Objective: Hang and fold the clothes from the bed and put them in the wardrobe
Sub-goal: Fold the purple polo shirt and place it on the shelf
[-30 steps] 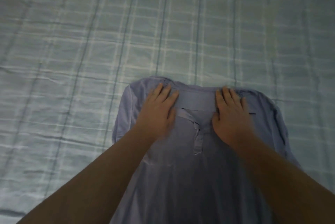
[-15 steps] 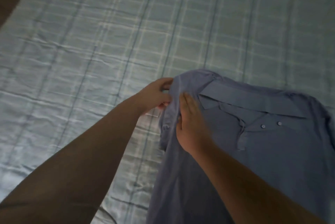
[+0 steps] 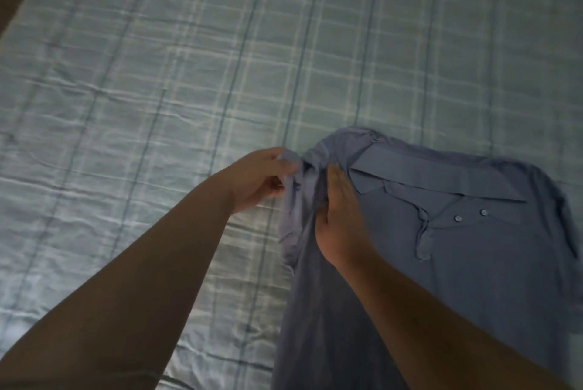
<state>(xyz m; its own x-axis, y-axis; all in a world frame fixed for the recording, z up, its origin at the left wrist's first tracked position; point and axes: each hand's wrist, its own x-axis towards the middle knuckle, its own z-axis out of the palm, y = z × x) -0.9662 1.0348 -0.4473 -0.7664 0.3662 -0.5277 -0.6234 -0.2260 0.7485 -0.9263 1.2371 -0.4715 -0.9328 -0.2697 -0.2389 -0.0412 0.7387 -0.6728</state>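
Head view: left hand (image 3: 262,176) pinches the shirt (image 3: 473,263) at its left edge; right hand (image 3: 342,219) presses flat, fingers straight, just beside; sheet (image 3: 189,74) lies open nine to twelve o'clock.

— What's on your arms?

— Bare skin, as far as the view goes. My left forearm (image 3: 142,279) is uncovered from the bottom edge up to the wrist, and my right forearm (image 3: 441,326) is the same.

— And the hands?

— Bare too. My left hand (image 3: 255,178) and my right hand (image 3: 340,219) both show plain fingers and plain wrists.

— Nails, marks, anything finer?

— I can't tell. The light is dim and the picture soft, so my arms sit mostly in shadow and small details are lost.
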